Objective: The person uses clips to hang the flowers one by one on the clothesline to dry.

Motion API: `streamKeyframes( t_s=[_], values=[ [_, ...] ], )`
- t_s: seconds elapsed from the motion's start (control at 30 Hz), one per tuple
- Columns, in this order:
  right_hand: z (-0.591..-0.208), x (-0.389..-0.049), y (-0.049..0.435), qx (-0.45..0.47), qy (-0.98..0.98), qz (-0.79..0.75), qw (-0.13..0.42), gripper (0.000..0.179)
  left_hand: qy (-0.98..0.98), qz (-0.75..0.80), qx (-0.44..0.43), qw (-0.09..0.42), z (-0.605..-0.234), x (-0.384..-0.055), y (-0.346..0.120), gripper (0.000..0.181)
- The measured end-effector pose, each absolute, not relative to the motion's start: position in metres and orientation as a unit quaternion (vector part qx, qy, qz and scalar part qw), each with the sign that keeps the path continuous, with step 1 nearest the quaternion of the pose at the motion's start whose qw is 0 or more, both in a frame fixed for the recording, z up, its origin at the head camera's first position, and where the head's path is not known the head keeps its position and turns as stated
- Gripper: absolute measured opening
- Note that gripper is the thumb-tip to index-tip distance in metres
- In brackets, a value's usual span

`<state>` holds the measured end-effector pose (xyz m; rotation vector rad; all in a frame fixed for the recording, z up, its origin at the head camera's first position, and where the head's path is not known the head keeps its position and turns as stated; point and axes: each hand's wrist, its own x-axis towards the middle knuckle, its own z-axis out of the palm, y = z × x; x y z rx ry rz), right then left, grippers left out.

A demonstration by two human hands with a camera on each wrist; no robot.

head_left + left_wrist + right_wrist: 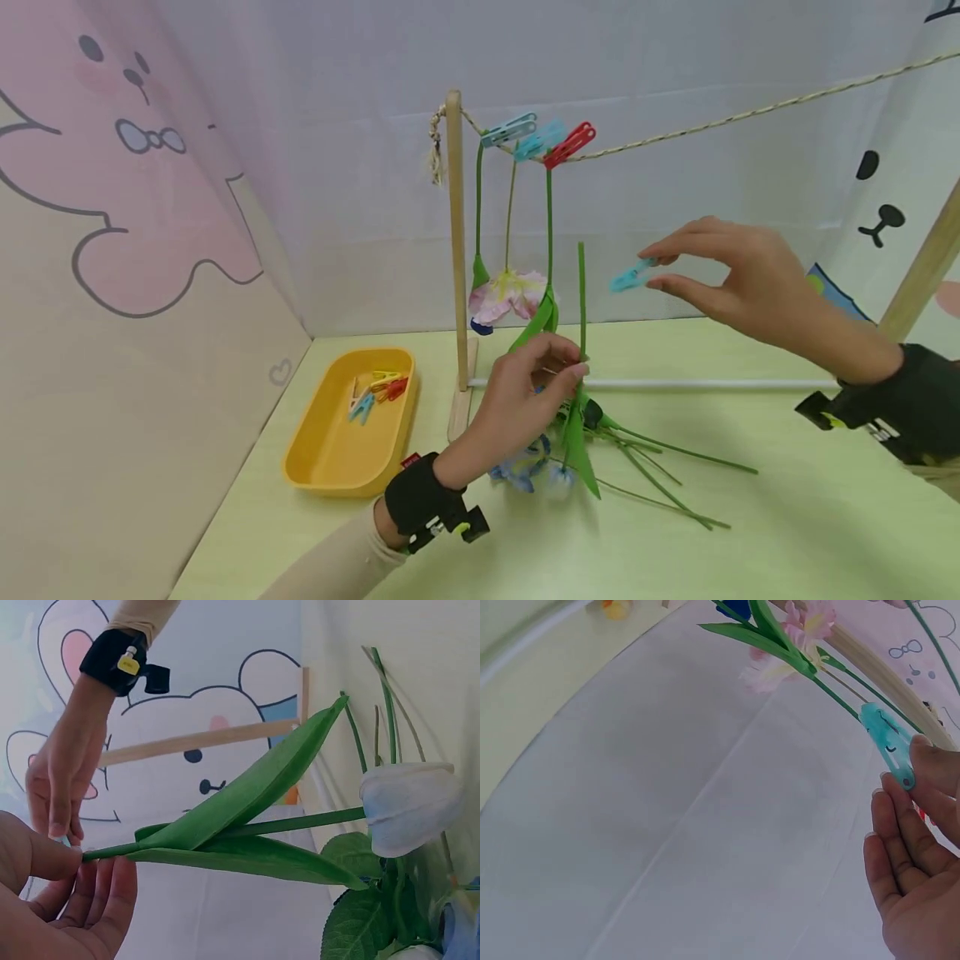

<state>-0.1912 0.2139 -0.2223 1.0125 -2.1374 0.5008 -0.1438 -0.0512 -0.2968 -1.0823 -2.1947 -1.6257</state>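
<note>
My left hand [525, 390] pinches the green stem [582, 292] of an artificial white tulip [412, 808]. The stem's bare end points up in the head view, and the bloom hangs low, hidden there. To the right, my right hand [757, 279] holds a light blue clothespin [632, 276] between thumb and fingers, apart from stem and rope. Above, a rope [720, 122] carries two bluish clothespins [510, 130] and a red clothespin [570, 146]. Flowers hang upside down from them, among them a pink flower [510, 296].
A yellow tray [330, 467] with several clothespins [363, 407] stands at the left. Blue flowers [517, 473] and loose green stems [675, 492] lie beneath my left hand. The rope is tied to a wooden post [456, 250]; a white rod [705, 384] runs low behind the flowers.
</note>
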Motion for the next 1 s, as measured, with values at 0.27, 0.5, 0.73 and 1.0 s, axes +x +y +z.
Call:
streamKeyframes(
  t_s=[0.27, 0.5, 0.73, 1.0],
  values=[
    [-0.189, -0.196, 0.207, 0.390, -0.826, 0.167, 0.370, 0.035, -0.745, -0.548, -0.354, 0.135, -0.299, -0.182, -0.039, 0.015],
    [-0.168, -0.205, 0.206, 0.360, -0.832, 0.160, 0.391, 0.027, -0.739, -0.561, -0.349, 0.130, -0.307, -0.208, -0.030, 0.016],
    [-0.143, -0.214, 0.205, 0.347, -0.831, 0.169, 0.401, 0.021, -0.737, -0.566, -0.341, 0.143, -0.290, -0.222, -0.022, 0.017],
    [-0.124, -0.221, 0.202, 0.342, -0.829, 0.178, 0.406, 0.018, -0.737, -0.576, -0.321, 0.147, -0.278, -0.235, -0.019, 0.016]
  ],
)
